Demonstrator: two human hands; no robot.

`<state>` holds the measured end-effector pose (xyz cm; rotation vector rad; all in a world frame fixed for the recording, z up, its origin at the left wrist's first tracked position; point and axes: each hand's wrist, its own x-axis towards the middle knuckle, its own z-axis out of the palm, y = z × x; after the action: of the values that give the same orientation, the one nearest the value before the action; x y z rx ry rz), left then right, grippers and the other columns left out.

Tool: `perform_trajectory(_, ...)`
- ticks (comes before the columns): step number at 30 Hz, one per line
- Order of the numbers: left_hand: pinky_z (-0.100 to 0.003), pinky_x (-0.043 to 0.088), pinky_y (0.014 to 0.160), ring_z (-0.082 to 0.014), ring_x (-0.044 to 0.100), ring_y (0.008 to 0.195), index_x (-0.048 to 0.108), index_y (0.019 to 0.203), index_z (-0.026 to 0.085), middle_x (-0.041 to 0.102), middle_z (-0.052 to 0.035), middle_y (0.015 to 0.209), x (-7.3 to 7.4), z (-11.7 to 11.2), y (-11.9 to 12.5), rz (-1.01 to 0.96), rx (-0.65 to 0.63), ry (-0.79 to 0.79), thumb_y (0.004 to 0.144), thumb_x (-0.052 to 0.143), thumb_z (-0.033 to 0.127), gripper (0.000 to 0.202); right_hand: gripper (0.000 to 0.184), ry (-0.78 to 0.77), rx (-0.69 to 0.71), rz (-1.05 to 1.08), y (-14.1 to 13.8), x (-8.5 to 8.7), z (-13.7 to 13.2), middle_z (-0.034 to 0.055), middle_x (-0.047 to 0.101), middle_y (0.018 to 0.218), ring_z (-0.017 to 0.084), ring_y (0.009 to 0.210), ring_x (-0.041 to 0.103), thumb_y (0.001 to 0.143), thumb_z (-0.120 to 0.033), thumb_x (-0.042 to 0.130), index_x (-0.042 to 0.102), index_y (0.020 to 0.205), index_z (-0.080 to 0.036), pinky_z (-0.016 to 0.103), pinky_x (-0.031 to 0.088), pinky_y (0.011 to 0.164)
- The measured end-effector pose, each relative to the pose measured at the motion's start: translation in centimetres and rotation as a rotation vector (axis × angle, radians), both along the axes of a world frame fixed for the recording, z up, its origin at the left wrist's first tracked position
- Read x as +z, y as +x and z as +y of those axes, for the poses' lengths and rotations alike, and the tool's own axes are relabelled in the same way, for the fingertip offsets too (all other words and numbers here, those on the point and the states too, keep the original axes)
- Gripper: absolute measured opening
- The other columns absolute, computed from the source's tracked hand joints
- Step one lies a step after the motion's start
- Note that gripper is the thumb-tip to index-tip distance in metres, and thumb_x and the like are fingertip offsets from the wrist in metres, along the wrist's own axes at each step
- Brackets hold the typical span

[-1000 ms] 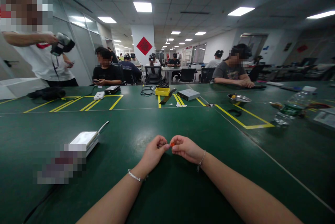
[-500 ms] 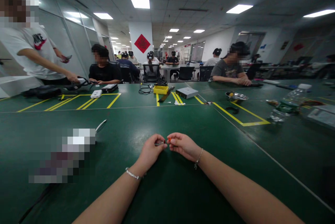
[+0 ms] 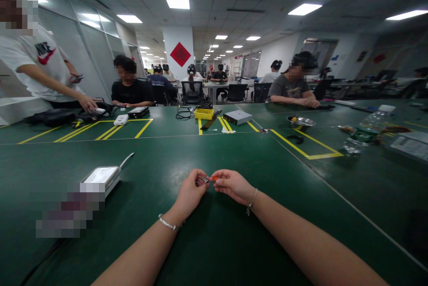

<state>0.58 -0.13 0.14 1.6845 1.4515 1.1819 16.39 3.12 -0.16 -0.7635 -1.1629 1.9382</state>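
Observation:
My left hand (image 3: pixel 191 190) pinches a small silvery metal piece (image 3: pixel 204 180) between thumb and fingers; its kind is too small to make out. Facing it, my right hand (image 3: pixel 232 185) is closed on a small orange piece (image 3: pixel 215 178), mostly covered by the fingertips. The two sets of fingertips almost meet just above the green table (image 3: pixel 214 241). Whether the orange piece touches the metal one I cannot tell. Each wrist wears a thin bracelet.
Left lies a device with a bright screen (image 3: pixel 100 178) and a strap. Farther back are a yellow tray (image 3: pixel 203 113), a grey box (image 3: pixel 237 117), a metal bowl (image 3: pixel 301 122) and a plastic bottle (image 3: pixel 368 130). Several people sit around; one person (image 3: pixel 50 63) stands at the left, reaching over the table.
My fingertips have come slightly closer together, and the metal piece has turned a little in my left hand. The view has shifted slightly. The standing person's hand has moved a little.

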Motion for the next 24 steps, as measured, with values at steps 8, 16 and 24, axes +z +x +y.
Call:
perform_trajectory(8, -0.024, 0.043, 0.066, -0.0127, 0.055, 0.071, 0.060, 0.086, 0.020, 0.061, -0.0011, 0.079, -0.2, 0.1, -0.2, 0.077, -0.069, 0.014, 0.066, 0.053, 0.022, 0.021, 0.023, 0.068, -0.141, -0.063, -0.7, -0.2, -0.1, -0.0014, 0.057, 0.068, 0.007, 0.061, 0.053, 0.054, -0.014, 0.065, 0.058, 0.076, -0.015, 0.022, 0.042, 0.061)
perform_trajectory(16, -0.024, 0.042, 0.062, -0.0129, 0.055, 0.067, 0.062, 0.083, 0.022, 0.062, 0.0003, 0.075, -0.2, -0.1, -0.1, 0.180, -0.029, 0.051, 0.066, 0.054, 0.028, 0.019, 0.014, 0.316, -0.280, -0.264, -1.5, 0.3, -0.9, 0.0011, 0.062, 0.070, 0.012, 0.068, 0.056, 0.055, -0.017, 0.063, 0.061, 0.068, -0.015, 0.028, 0.042, 0.070)
perform_trajectory(24, -0.023, 0.041, 0.058, -0.0126, 0.055, 0.063, 0.063, 0.079, 0.020, 0.063, 0.0004, 0.070, 0.2, -0.3, 0.0, 0.146, 0.019, 0.007, 0.066, 0.053, 0.029, 0.019, 0.016, 0.679, -0.333, -0.495, -1.4, 0.5, -1.2, 0.0044, 0.063, 0.080, 0.015, 0.077, 0.057, 0.065, -0.021, 0.056, 0.066, 0.076, -0.018, 0.031, 0.042, 0.076)
